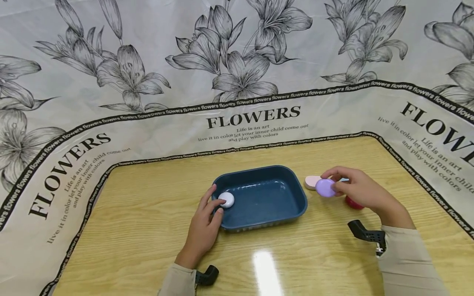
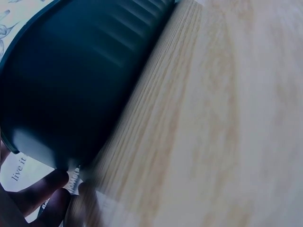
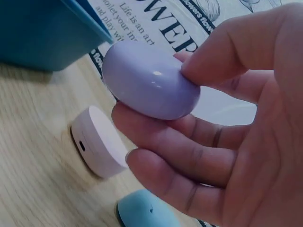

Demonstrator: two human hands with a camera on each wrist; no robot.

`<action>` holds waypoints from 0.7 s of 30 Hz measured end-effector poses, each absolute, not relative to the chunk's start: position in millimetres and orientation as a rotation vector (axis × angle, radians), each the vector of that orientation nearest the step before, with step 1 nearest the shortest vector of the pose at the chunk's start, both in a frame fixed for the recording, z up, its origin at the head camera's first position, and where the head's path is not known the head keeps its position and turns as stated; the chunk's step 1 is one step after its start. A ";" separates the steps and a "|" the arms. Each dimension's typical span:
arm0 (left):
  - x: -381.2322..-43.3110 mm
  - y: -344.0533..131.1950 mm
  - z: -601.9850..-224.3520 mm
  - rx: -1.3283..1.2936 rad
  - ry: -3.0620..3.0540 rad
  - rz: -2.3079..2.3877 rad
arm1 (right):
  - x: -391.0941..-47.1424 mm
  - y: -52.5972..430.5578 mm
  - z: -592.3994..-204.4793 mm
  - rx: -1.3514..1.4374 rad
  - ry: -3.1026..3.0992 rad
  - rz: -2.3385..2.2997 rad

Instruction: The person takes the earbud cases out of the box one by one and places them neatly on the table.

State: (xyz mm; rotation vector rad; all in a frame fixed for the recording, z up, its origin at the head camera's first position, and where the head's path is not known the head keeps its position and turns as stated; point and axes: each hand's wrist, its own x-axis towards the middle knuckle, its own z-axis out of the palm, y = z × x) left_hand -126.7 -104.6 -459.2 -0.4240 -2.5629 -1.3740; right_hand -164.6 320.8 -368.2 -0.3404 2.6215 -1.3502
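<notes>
A dark blue plastic basin [image 1: 259, 222] stands on the wooden table, with a white rounded case [image 1: 227, 199] inside its left end. My left hand [image 1: 205, 222] grips the basin's left end, some fingers outside the wall and one fingertip over the rim, overlapping the white case. In the left wrist view the basin [image 2: 66, 85] hides most of that grip. My right hand [image 1: 357, 187] pinches a smooth purple earbud case [image 3: 147, 80] above the table, right of the basin. Below it are a pale pink case [image 3: 99, 142] with a small port slot and a light blue case [image 3: 144, 208].
A red rounded item [image 1: 354, 203] lies partly hidden under my right hand. Behind the table hangs a white floral cloth [image 1: 255, 123] with printed words, which also borders both sides. Black wrist mounts [image 1: 366, 233] stick out near each sleeve.
</notes>
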 end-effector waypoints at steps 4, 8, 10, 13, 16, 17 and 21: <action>-128.4 -105.9 -459.1 -0.428 -2.570 -1.390 | -164.9 325.0 -371.5 -0.323 2.623 -1.290; -129.3 -106.5 -460.0 -0.436 -2.561 -1.387 | -165.4 326.8 -375.4 -0.361 2.635 -1.240; -128.7 -107.0 -460.1 -0.432 -2.562 -1.387 | -166.3 326.1 -377.1 -0.389 2.638 -1.239; -127.3 -108.0 -460.5 -0.424 -2.569 -1.389 | -167.4 324.9 -378.6 -0.415 2.646 -1.225; -125.6 -108.2 -460.3 -0.420 -2.571 -1.394 | -167.4 324.6 -379.7 -0.424 2.671 -1.191; -125.5 -108.1 -460.2 -0.419 -2.570 -1.390 | -167.4 325.0 -379.7 -0.426 2.681 -1.173; -126.6 -106.2 -459.3 -0.433 -2.561 -1.388 | -166.7 328.4 -378.8 -0.395 2.711 -1.108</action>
